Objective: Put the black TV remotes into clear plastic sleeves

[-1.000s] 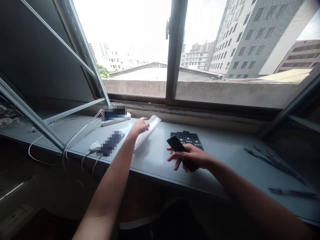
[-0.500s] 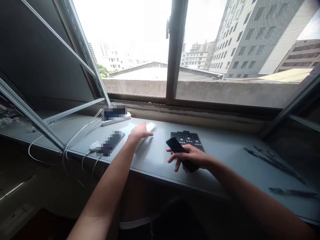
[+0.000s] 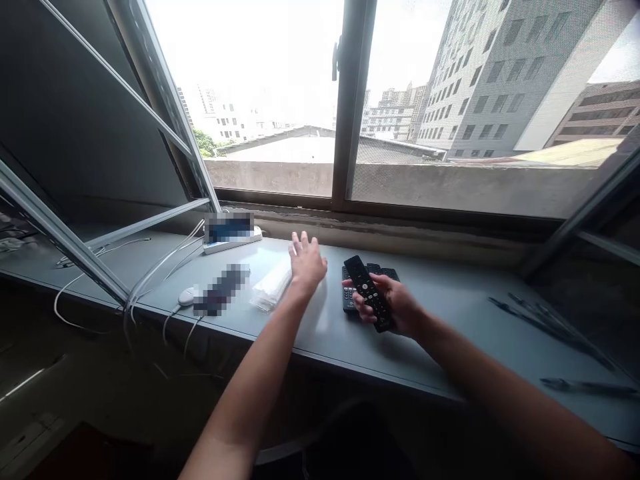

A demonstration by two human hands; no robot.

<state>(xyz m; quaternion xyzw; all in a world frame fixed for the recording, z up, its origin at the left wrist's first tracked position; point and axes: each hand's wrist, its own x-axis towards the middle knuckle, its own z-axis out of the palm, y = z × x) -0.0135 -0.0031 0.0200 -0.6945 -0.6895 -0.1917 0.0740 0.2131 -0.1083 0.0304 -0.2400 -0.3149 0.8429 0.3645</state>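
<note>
In my right hand [image 3: 393, 303] is a black remote control [image 3: 367, 290], tilted up with its button face toward me; my fingers wrap its lower half. Behind and below it lie several more black remotes [image 3: 349, 300] side by side on the desk, partly covered by the held one and my hand. My left hand [image 3: 307, 260] has its fingers stretched out, at the right end of a stack of clear plastic sleeves [image 3: 271, 287]. Whether its fingertips touch the sleeves I cannot tell.
A phone-like device [image 3: 223, 290], blurred out, lies left of the sleeves beside a round white charger [image 3: 187, 297]. Behind it is a white power strip [image 3: 234, 243]. White cables [image 3: 150, 277] hang over the desk edge. Metal frames [image 3: 165, 220] flank the desk; dark rods [image 3: 550, 330] lie at right.
My left hand has moved right across the plastic sleeves, uncovering more of them. The remote in my right hand has turned from its plain side to its button side.
</note>
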